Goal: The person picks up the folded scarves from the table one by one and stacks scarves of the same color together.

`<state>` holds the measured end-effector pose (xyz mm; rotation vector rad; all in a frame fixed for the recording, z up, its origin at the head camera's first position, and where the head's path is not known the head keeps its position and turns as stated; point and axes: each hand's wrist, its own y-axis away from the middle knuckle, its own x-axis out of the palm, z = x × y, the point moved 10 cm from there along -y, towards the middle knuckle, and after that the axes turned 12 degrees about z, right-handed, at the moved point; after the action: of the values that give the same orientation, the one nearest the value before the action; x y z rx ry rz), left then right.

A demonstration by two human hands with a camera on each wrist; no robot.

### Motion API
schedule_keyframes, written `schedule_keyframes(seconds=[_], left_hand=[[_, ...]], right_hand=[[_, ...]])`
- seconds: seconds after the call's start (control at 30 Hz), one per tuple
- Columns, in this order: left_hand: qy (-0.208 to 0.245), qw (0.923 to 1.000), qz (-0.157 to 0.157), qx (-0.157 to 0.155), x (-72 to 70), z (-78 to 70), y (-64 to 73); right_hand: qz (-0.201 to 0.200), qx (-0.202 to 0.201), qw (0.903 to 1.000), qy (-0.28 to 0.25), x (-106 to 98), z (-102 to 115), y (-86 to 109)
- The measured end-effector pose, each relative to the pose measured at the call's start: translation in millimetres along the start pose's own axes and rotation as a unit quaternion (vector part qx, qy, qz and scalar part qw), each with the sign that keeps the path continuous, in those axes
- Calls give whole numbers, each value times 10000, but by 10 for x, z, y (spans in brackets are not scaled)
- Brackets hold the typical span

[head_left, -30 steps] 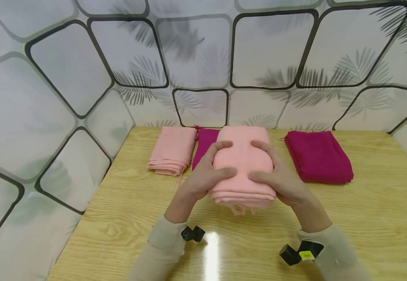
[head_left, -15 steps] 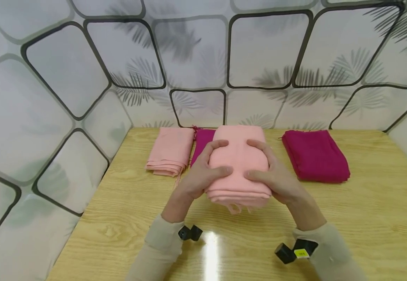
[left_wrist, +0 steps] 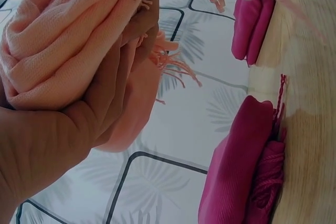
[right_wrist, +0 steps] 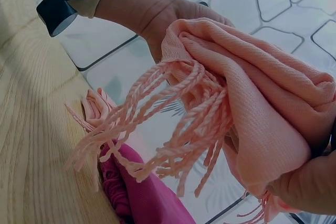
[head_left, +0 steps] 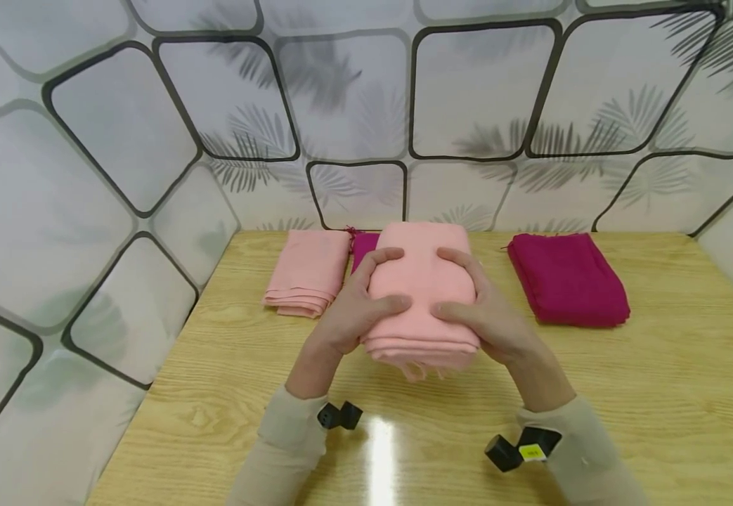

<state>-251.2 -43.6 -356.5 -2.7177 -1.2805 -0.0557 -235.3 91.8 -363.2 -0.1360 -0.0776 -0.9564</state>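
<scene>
A folded pink scarf [head_left: 422,288] with twisted fringe is held up above the table between both hands. My left hand [head_left: 355,309] grips its left side, thumb on top; my right hand [head_left: 497,323] grips the right side the same way. From the right wrist view, the fringe [right_wrist: 194,124] hangs loose from the folded end. In the left wrist view the fingers curl beneath the scarf's layers. Behind it lies a folded magenta scarf [head_left: 363,247], mostly hidden in the head view. Another pink folded scarf [head_left: 309,270] lies to its left.
A second folded magenta scarf [head_left: 568,281] lies at the back right of the wooden table [head_left: 670,393]. Patterned fabric walls [head_left: 467,91] stand behind the table and along its left side.
Both hands have shifted slightly left with the pink scarf, which now covers more of the magenta scarf behind it. The grip looks the same, and the other scarves lie where they were.
</scene>
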Motion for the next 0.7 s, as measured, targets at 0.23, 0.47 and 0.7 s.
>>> schedule_keyframes(seconds=[0.23,0.47,0.7], left_hand=[[-62,10000,-17,-15,-45,0,12],[-97,9999,-21,-58,-57,23,47],[-223,9997,16,-49,-87,11,79]], right_hand=[[-13,11,9999,-113,35,-13,-33],[-10,14,9999,-108,60,-47,-35],[-10,14,10000,-26,93,-47,-58]])
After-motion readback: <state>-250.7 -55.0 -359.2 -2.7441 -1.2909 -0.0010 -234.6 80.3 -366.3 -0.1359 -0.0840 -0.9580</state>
